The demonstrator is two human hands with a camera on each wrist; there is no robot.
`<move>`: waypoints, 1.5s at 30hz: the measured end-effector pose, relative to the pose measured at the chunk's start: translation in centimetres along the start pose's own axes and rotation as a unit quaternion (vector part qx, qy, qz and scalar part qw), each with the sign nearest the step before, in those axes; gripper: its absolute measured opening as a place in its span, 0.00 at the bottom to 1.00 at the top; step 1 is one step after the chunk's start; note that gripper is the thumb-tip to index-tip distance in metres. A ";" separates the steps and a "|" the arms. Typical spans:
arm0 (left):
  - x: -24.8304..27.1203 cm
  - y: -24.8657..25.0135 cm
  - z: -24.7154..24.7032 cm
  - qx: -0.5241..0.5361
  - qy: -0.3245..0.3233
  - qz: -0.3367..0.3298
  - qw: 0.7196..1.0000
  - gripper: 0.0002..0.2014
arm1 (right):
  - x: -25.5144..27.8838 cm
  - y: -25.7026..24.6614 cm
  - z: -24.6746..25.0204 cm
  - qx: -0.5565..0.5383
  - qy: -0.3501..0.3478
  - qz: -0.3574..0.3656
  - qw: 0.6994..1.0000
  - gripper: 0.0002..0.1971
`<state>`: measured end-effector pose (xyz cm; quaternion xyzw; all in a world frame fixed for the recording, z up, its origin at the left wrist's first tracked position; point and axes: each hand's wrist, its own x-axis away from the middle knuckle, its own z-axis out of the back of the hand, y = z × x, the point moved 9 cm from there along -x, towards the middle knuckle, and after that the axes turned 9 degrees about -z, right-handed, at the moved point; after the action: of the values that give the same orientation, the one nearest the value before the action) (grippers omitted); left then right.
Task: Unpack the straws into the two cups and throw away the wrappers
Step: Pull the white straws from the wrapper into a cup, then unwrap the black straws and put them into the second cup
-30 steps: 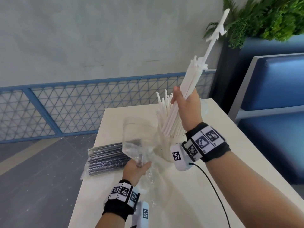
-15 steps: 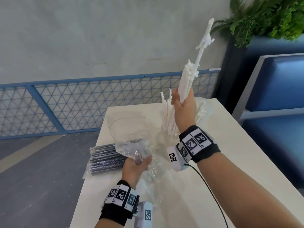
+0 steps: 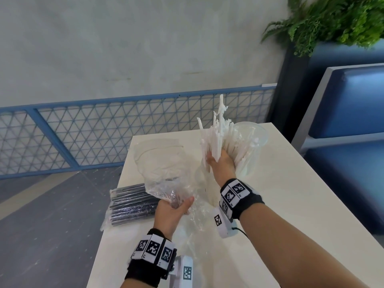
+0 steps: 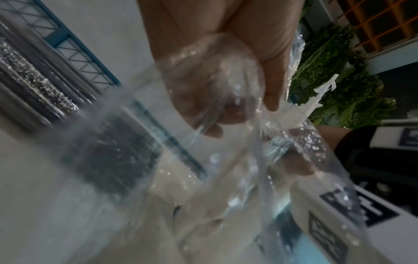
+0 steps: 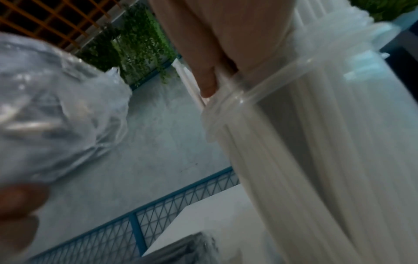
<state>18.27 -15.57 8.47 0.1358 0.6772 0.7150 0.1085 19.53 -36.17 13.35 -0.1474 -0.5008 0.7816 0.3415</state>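
Gripping a bundle of white straws (image 3: 216, 140), the right hand (image 3: 221, 163) is closing its fingers around them low on their length, so that the lower ends are going together into the clear cup (image 3: 252, 148) on the table (image 3: 291, 194). In the right wrist view the straws are standing inside the cup wall and a fingertip is lying just at the rim; holding them this low is probably keeping them from spreading while they are settling. The left hand (image 3: 173, 210) is squeezing the empty clear wrapper (image 3: 164, 163) in a fist, its loose end billowing upward, likely keeping it off the work area until it is thrown away. Beside the left hand, near the table's left edge, a pack of dark straws (image 3: 131, 202) is lying flat, not yet opened. I cannot make out a second cup with certainty.

Compared with a second ago, the right hand is now much lower: the bundle was raised high, its top reaching toward the plant (image 3: 332, 17), and now the straws are mostly down in the cup. The left hand is keeping its hold on the wrapper, in nearly the same place.
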 end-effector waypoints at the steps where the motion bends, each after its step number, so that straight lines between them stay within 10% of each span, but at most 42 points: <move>1: 0.1 0.2 0.1 0.006 -0.001 -0.002 1.000 0.18 | 0.1 -0.1 -0.2 0.027 0.004 0.005 1.000 0.19; 5: 0.2 -0.1 0.9 0.031 0.010 -0.006 0.999 0.05 | 2.3 -0.6 0.7 -0.011 0.026 0.067 0.997 0.29; 9: 0.7 -0.1 1.2 0.044 0.040 -0.005 0.998 0.25 | 5.2 -0.2 1.5 -0.018 0.000 0.117 0.993 0.41; 14: 1.6 0.0 0.6 0.079 0.055 -0.012 0.995 0.11 | 11.3 1.6 3.7 -0.011 -0.016 0.228 0.973 0.34; 18: 2.5 -0.7 -0.4 0.135 0.091 0.014 0.987 0.12 | 11.2 10.0 3.0 -0.043 -0.143 -0.010 0.989 0.40; 22: 3.3 -2.1 -2.4 0.168 0.068 0.046 0.982 0.30 | 12.4 14.1 0.8 -0.206 -0.296 -0.168 0.917 0.33; 29: 4.5 -1.4 3.3 -0.079 0.244 -0.067 0.964 0.52 | 11.0 15.5 3.8 -0.154 -0.242 -0.140 0.948 0.17; 32: 3.9 -0.2 2.7 -0.296 0.166 -0.155 0.928 0.40 | 10.8 16.6 4.4 -0.132 -0.268 -0.150 0.942 0.09; 34: 3.1 -1.6 1.2 -0.419 0.067 -0.101 0.900 0.35 | 10.6 16.7 4.5 -0.122 -0.278 -0.146 0.942 0.10; 39: 3.6 -1.8 1.0 -0.312 0.059 -0.071 0.946 0.25 | 10.2 16.7 4.7 -0.048 -0.283 -0.130 0.949 0.11; 45: 3.1 -4.9 3.3 -0.240 0.098 0.000 0.966 0.21 | 6.6 17.6 10.9 0.074 -0.044 -0.104 0.991 0.21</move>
<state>16.32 -11.15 3.93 0.0351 0.4929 0.8665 0.0711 1.73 -43.77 3.50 -0.0347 -0.4685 0.7826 0.4085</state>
